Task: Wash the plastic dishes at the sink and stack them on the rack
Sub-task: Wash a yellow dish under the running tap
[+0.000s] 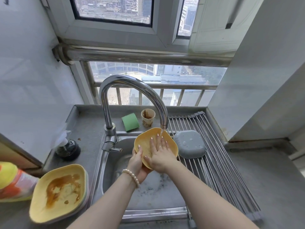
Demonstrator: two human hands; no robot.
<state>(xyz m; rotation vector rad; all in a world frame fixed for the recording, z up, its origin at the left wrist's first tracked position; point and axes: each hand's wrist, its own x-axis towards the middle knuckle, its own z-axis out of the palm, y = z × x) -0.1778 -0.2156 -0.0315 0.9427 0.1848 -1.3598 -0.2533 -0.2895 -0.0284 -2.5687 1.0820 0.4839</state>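
Over the sink (pixel 115 164) I hold a yellow plastic dish (pixel 146 138) tilted under the running faucet (pixel 132 90). My left hand (pixel 137 162) grips its lower left rim from beneath, thumb over the edge. Flat inside the dish lies my right hand (pixel 159 152), fingers straight, with water falling on the fingertips. A grey dish (pixel 189 144) lies upside down on the metal roll-up rack (pixel 219 162) to the right. A stack of dirty dishes, its top yellow one (pixel 59 192) stained brown, sits on the counter at the left.
A green sponge (pixel 130 122) and a stained paper cup (pixel 148 117) stand behind the sink. A dark soap bottle (pixel 68 148) sits by the left wall, and a yellow-orange bottle (pixel 14 180) lies at the far left. Window bars rise behind the counter.
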